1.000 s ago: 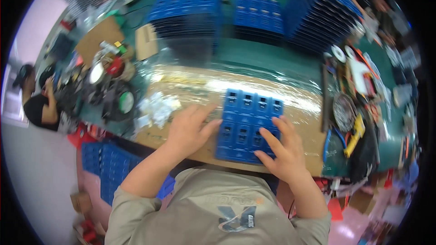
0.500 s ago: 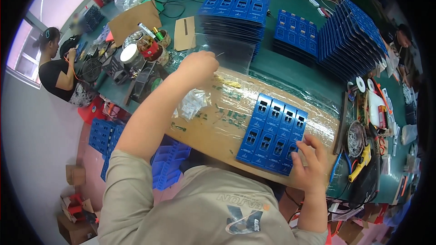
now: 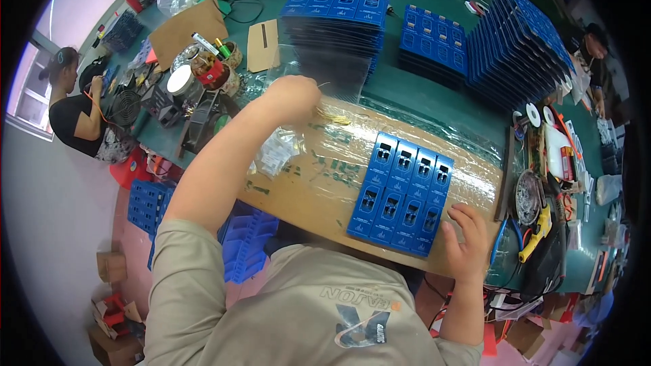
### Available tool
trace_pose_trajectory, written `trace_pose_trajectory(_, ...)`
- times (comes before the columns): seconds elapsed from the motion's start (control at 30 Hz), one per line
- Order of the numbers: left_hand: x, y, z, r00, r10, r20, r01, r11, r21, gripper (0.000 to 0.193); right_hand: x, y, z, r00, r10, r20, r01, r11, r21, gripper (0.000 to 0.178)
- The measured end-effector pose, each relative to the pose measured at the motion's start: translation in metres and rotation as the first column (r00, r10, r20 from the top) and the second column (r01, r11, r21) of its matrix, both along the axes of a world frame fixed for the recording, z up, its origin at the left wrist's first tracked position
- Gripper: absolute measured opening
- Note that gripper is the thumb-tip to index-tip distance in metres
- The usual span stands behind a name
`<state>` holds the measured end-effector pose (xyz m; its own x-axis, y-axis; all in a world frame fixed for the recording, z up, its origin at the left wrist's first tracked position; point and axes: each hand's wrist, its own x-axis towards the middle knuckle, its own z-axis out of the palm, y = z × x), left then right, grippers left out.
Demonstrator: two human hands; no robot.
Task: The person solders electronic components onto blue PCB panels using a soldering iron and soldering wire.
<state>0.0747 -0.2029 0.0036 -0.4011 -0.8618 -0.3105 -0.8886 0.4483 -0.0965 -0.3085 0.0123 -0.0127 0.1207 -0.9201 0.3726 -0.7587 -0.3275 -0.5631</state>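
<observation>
A blue panel (image 3: 400, 195) with two rows of dark-slotted sections lies on the cardboard-covered bench. My right hand (image 3: 465, 241) is just off its right edge, fingers apart and holding nothing. Farther left, my left hand (image 3: 293, 99) is closed, back upward, beside a small bundle of yellow wires (image 3: 333, 119). A thin wire (image 3: 325, 84) sticks out by its knuckles; the fingertips are hidden from view. Below that wrist lies a clear bag of small pale pieces (image 3: 277, 154).
Tall stacks of blue panels (image 3: 337, 1) stand at the back, with more (image 3: 519, 44) to the right. Jars and pens (image 3: 210, 71) crowd the left. A yellow-handled tool (image 3: 538, 234) and metal dish (image 3: 527, 196) lie right. A person (image 3: 78, 105) sits far left.
My right hand has come away from the panel's right edge. My left hand stays closed near the yellow wires. The whole view has shifted slightly.
</observation>
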Motion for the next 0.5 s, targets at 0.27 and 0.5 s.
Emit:
trace_pose_trajectory(0.27,0.009,0.008,0.008,0.975,0.094,-0.202,-0.111,0.991,-0.077,0.014,0.003,0.000,-0.005,0.999,0.010,0.041,-0.010,1.000,-0.015,0.022)
trace_pose_trajectory(0.5,0.018,0.011,0.010,0.898,0.036,-0.438,-0.108,0.984,-0.142,0.016,0.002,0.001,-0.006,0.997,0.011,0.077,-0.011,1.000,-0.002,0.021)
